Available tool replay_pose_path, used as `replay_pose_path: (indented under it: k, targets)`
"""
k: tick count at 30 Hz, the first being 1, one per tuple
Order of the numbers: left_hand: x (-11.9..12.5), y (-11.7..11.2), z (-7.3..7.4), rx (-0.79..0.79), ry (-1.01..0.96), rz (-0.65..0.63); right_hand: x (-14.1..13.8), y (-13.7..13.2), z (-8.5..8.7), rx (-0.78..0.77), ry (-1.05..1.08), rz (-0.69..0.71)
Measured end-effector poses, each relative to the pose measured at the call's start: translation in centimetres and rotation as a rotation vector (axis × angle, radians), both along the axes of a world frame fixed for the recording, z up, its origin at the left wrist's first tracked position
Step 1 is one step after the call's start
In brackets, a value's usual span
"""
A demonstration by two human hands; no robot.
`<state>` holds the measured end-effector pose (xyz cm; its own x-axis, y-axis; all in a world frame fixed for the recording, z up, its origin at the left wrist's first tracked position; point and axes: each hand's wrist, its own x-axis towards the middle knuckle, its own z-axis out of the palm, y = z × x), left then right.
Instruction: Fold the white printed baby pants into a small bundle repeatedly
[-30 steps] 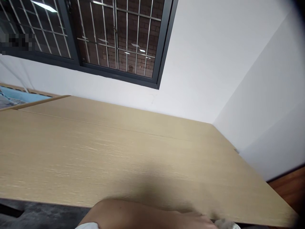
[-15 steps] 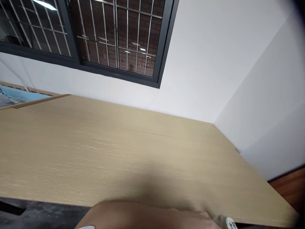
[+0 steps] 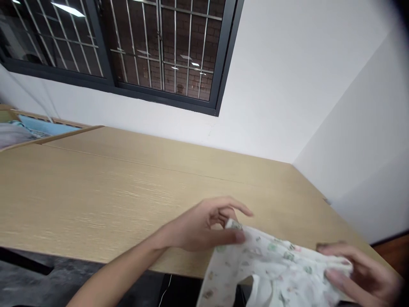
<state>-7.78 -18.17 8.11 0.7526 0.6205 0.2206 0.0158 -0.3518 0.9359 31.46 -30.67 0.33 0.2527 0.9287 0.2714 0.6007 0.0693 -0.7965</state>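
Observation:
A thin white garment (image 3: 268, 256) with a small green and pink print hangs over the front edge of the table (image 3: 134, 200). It looks like small trousers, though its lower part runs out of view. My left hand (image 3: 217, 221) pinches its upper left corner between thumb and curled fingers, with the index finger stretched out. At the opposite upper corner, my right hand (image 3: 358, 273) grips the cloth, slightly blurred. The top edge is stretched between both hands. Through a gap in the lower cloth, something dark shows.
Behind the table rises a white wall (image 3: 271, 85) with a barred, dark-framed window (image 3: 159, 47). To the left, a wood-framed bed or crib (image 3: 60, 135) holds bluish cloth. A white cable (image 3: 165, 290) hangs below the table's front edge, above a grey floor (image 3: 76, 281).
Earlier, an arm filled the bottom edge and neither the hands nor the printed cloth was clearly seen. Now both hands have come up, holding the garment. The view has shifted slightly left.

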Motion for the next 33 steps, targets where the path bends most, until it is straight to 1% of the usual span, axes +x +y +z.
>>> replay_pose_path:
  k: [2, 4, 5, 6, 7, 9, 11, 14, 17, 19, 21, 23, 25, 28, 30, 31, 33]
  targets:
    - [-1.7, 1.1, 0.6, 0.062, -0.013, 0.118, -1.4, 4.1, 1.7, -0.039, 0.014, 0.106]
    - [-2.9, 2.8, 0.8, 0.2, 0.028, 0.218, -3.5, 8.4, 2.9, -0.05, 0.047, 0.268]
    - [-3.3, 3.9, 0.7, 0.29, 0.082, 0.269, -4.6, 10.7, 3.1, -0.033, 0.051, 0.318]
    - [-3.6, 5.2, 0.4, 0.378, 0.154, 0.314, -5.7, 12.9, 3.1, -0.031, 0.03, 0.337]
    - [-3.8, 6.7, -0.2, 0.451, 0.232, 0.352, -6.6, 15.1, 2.8, -0.032, 0.005, 0.347]
    - [-3.9, 10.0, -2.0, 0.528, 0.368, 0.396, -8.2, 19.5, 1.3, -0.044, -0.013, 0.399]
    - [-3.6, 13.3, -4.7, 0.508, 0.479, 0.4, -9.1, 23.7, -1.1, -0.055, -0.027, 0.43]
    - [-3.2, 17.5, -9.2, 0.477, 0.67, 0.409, -9.8, 29.3, -5.1, -0.083, -0.132, 0.367]
    - [-2.6, 20.7, -12.7, 0.47, 0.768, 0.433, -10.4, 33.5, -8.1, -0.117, -0.228, 0.293]
    - [-2.1, 22.4, -14.4, 0.462, 0.81, 0.453, -10.7, 35.6, -9.3, -0.127, -0.262, 0.269]
    - [-1.5, 23.8, -15.5, 0.459, 0.848, 0.477, -11.0, 37.2, -10.0, -0.128, -0.286, 0.251]
    - [-0.8, 24.8, -16.2, 0.458, 0.876, 0.501, -11.1, 38.5, -10.5, -0.124, -0.313, 0.228]
    - [-0.1, 25.4, -16.4, 0.458, 0.898, 0.526, -11.0, 39.6, -10.9, -0.122, -0.339, 0.203]
    - [1.2, 25.0, -15.7, 0.482, 0.914, 0.58, -10.8, 40.8, -11.3, -0.135, -0.375, 0.154]
    - [2.6, 23.6, -14.8, 0.533, 0.902, 0.623, -10.5, 41.3, -11.5, -0.146, -0.389, 0.112]
    - [3.5, 22.5, -14.3, 0.564, 0.89, 0.635, -10.3, 41.5, -11.6, -0.152, -0.392, 0.089]
    - [5.7, 19.2, -13.7, 0.621, 0.859, 0.599, -9.9, 41.8, -11.5, -0.166, -0.388, 0.042]
